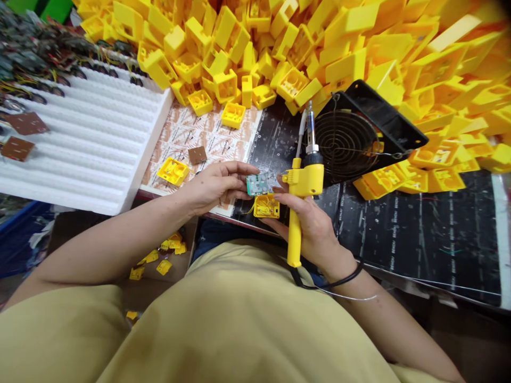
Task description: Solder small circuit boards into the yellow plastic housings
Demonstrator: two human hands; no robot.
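Note:
My left hand (215,186) pinches a small green circuit board (257,185) by its edge, holding it up over the bench. My right hand (311,229) is shut around the yellow handle of a soldering iron (294,229), whose metal shaft (310,130) points away from me. The iron's black cord (327,283) trails past my right wrist. Just below the board, a yellow plastic housing (266,206) lies open side up with a thin wire at its edge. The iron's shaft does not touch the board.
A large heap of yellow housings (279,58) fills the back. A black wire-guarded fan (347,141) stands beside it. At left, a grooved white foam tray (91,138) holds brown boards (18,149). A printed sheet (199,143) and black bench mat (419,234) lie ahead; yellow pieces (159,260) sit below.

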